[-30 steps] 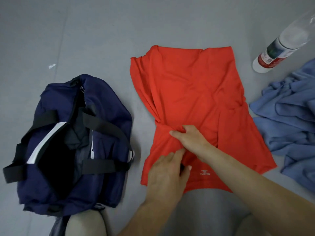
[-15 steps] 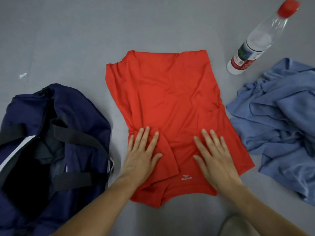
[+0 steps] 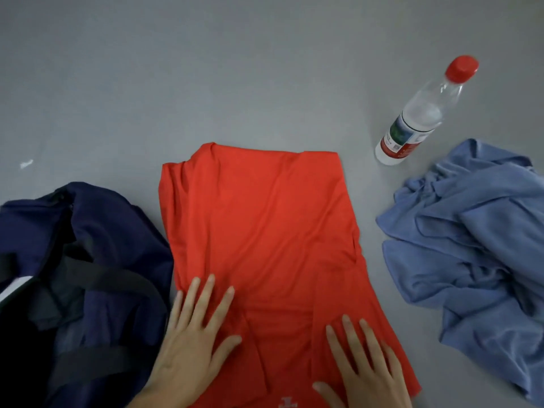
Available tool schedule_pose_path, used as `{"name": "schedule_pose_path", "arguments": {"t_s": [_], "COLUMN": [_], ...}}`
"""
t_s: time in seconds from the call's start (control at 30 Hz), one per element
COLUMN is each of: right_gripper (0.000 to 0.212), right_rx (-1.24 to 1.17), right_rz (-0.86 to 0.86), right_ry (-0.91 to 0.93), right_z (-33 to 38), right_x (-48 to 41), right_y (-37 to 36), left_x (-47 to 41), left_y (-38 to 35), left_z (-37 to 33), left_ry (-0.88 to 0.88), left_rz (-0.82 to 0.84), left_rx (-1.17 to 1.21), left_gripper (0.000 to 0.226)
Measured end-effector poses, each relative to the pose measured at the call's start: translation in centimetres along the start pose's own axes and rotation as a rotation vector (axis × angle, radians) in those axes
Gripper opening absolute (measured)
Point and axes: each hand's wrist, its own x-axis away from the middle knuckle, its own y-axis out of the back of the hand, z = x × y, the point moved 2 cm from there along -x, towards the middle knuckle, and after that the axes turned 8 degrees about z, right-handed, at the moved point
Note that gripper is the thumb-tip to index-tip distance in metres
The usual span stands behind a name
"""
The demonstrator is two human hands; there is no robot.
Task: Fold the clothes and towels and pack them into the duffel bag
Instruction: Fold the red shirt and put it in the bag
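Observation:
A red shirt lies spread on the grey floor in the middle, its sides folded inward. My left hand presses flat on its near left part, fingers straight and spread. On the near right part my right hand lies flat the same way. A navy duffel bag with black straps sits open at the left, touching the shirt's left edge. A crumpled blue cloth lies in a heap at the right.
A clear plastic bottle with a red cap lies on the grey floor beyond the blue cloth. A small white scrap lies at the far left. Bare floor stretches behind the shirt.
Both hands let go of the pinched fabric and went flat on the shirt. Since half a second ago the view has tilted up, so shirt and hands sit lower in frame.

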Motion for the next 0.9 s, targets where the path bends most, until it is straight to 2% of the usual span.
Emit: {"name": "schedule_pose_path", "arguments": {"t_s": [0.13,0.23,0.3,0.4,0.5,0.53,0.63,0.7,0.77,0.83,0.9], "right_gripper": [0.061,0.053,0.053,0.051,0.049,0.049,0.051,0.060,0.067,0.058,0.036], "right_rx": [-0.224,-0.232,-0.141,-0.059,-0.200,-0.257,-0.437,-0.614,-0.814,-0.846,-0.777], "right_rz": [-0.102,-0.180,-0.193,-0.134,-0.048,-0.031,0.023,0.118,0.283,0.414,0.463], "right_ry": [0.079,0.245,0.359,0.437,0.377,0.350,0.331,0.352,0.364,0.366,0.361], "right_z": [-1.2,-2.6,-2.9,-2.0,0.1,1.1,4.1,5.8,7.1,8.1,8.6], "right_x": [-4.3,-11.6,-17.9,-27.1,-33.2,-34.5,-37.2,-38.5,-39.4,-40.2,-40.9], "right_y": [5.3,9.4,11.7,14.9,17.8,18.6,19.6,19.8,20.1,20.8,21.8], "left_x": [-11.7,-20.1,-23.9,-27.5,-29.2,-29.7,-30.3,-29.9,-29.1,-28.3,-27.7], "left_y": [6.4,10.6,12.8,14.3,14.3,14.3,15.1,16.0,16.8,17.3,17.9], "left_z": [4.1,8.7,10.4,11.5,11.9,11.8,10.7,10.0,9.6,9.9,10.6], "left_ry": [0.072,0.185,0.247,0.354,0.441,0.453,0.293,0.113,-0.003,-0.038,-0.029], "left_rz": [-0.202,-0.279,-0.231,-0.146,-0.028,0.025,0.057,0.004,-0.027,-0.038,-0.039], "left_rx": [0.125,0.126,0.101,0.210,0.319,0.339,0.405,0.471,0.507,0.526,0.532], "left_gripper": [0.059,0.051,0.050,0.050,0.056,0.052,0.017,0.014,0.014,0.012,0.010]}}
